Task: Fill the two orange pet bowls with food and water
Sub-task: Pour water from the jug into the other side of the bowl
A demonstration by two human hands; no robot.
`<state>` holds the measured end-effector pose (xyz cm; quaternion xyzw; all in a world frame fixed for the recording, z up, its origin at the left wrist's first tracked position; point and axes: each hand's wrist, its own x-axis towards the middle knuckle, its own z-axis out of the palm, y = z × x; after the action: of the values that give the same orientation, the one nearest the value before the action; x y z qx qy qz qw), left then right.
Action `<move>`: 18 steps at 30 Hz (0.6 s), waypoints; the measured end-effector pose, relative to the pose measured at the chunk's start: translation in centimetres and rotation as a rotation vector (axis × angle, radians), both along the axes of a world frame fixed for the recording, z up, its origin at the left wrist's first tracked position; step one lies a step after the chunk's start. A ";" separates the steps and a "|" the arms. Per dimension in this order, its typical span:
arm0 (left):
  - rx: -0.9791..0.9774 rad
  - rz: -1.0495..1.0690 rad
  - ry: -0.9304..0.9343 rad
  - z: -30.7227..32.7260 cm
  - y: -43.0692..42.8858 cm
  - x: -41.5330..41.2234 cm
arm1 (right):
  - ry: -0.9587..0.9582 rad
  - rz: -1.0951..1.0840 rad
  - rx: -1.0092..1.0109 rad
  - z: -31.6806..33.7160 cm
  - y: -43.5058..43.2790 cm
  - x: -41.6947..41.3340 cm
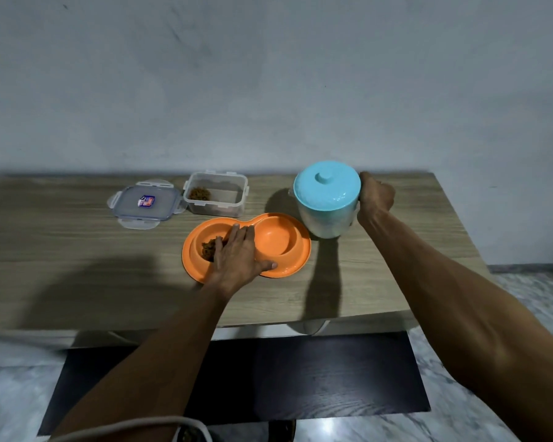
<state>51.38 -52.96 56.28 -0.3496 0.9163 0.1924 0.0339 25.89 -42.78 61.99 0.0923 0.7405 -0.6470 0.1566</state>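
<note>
An orange double pet bowl (297, 250) lies on the wooden table (61, 244). Its left bowl holds brown food (207, 248); its right bowl (276, 239) looks dry. My left hand (237, 256) rests flat across the middle of the orange dish, fingers spread, thumb on the front rim. My right hand (374, 199) is closed around the handle side of a white jug with a blue lid (326, 199), which is lifted and tilted slightly just right of the dish.
A clear plastic food box (216, 194) with a little brown food stands behind the dish. Its lid (144, 204) lies to the left. A grey wall rises right behind the table. A dark mat covers the floor below.
</note>
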 end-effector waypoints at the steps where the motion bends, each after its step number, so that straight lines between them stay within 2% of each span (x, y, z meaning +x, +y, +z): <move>1: 0.001 0.005 -0.002 0.1 0.0 -0.1 | 0.016 0.005 0.011 0.4 0.0 0.2; 18: 0.009 0.015 -0.010 0.9 0.3 -0.1 | 0.273 0.105 0.202 3.0 0.4 1.4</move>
<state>51.27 -52.68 57.14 -0.3571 0.9126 0.1952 0.0386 27.30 -42.35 65.01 -0.0197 0.8200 -0.5666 0.0779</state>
